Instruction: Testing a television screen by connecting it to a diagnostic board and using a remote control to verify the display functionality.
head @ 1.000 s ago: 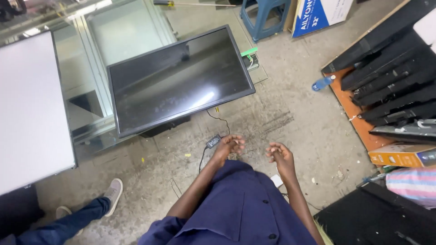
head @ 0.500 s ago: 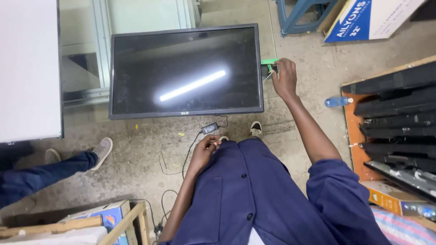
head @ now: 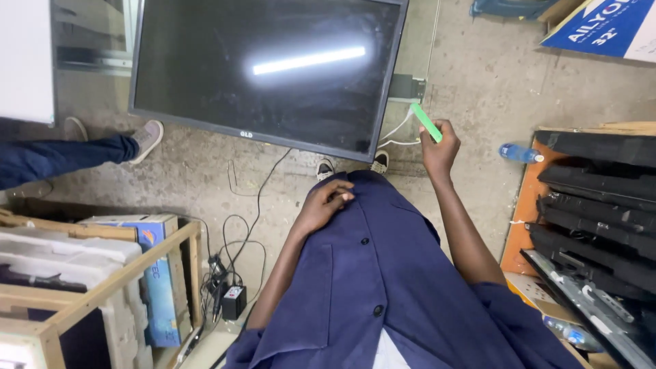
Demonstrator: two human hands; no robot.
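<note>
1. Gripping a slim green stick-shaped tool (head: 426,122), your right hand (head: 439,145) sits at about 1 o'clock from frame centre; the fingers are curled shut round its lower end, and the free end slants up toward 11 o'clock, near the lower right corner of the television.
2. Your left hand (head: 324,205) rests loosely on the blue button-front coat (head: 383,273) near centre, fingers bent and relaxed, holding nothing.
3. Note the flat-screen television (head: 266,68) at 12 o'clock: a glossy black panel with a thin dark frame, reflecting one bright tube light, lying on rough grey concrete floor (head: 492,82).
4. Look to 2 o'clock for a blue cardboard box (head: 605,27) with white lettering, cut off by the frame edge.
5. At 8 o'clock a second blue-printed carton (head: 154,273) stands inside a pale wooden crate frame (head: 102,287), beside white foam packing (head: 68,253).
6. At 3 to 4 o'clock, black plastic back panels (head: 601,205) lie stacked on an orange board, with a clear plastic bottle with a blue label (head: 519,153) just above them.
7. Black cables and a small adapter (head: 234,301) trail at 7 o'clock.
8. Another person's leg and shoe (head: 102,150) reach in at 9 o'clock.
</note>
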